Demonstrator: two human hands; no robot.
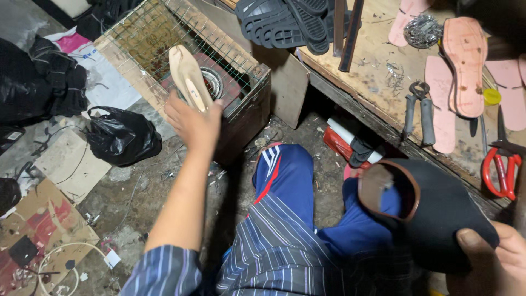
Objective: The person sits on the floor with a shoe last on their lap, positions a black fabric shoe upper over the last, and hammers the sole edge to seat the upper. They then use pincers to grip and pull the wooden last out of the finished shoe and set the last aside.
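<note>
Head view: left hand (pixel 192 123) grips a tan insole (pixel 189 77) over the wire-topped box (pixel 249 74), right hand (pixel 493 257) clasps the black shoe upper (pixel 438 214), sole not yet joined.

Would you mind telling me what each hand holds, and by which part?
The left hand grips a tan shoe insole by its lower end. The right hand holds a black fabric shoe upper at its toe end.
</note>
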